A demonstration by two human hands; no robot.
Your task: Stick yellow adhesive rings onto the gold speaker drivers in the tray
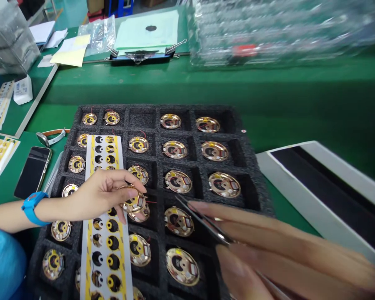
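My left hand point(101, 193), with a blue band point(33, 205) at the wrist, pinches a round gold-rimmed watch case point(136, 205) between thumb and fingers. It is over a black foam tray point(143, 120) whose compartments hold several similar cases with red wires, such as one gold case point(183, 266). Under that hand, a long white strip of yellow-and-black ring stickers point(114, 266) lies across the tray. Close to the camera and blurred, my right hand point(268, 250) grips metal tweezers point(215, 232). Their tips are near a case in the tray, and I cannot tell whether they touch it.
Left of the tray lie a phone point(33, 171) and a wristwatch point(51, 137). A white box with a black band point(328, 183) stands to the right. Behind are a clipboard point(146, 31) and clear plastic trays point(268, 37).
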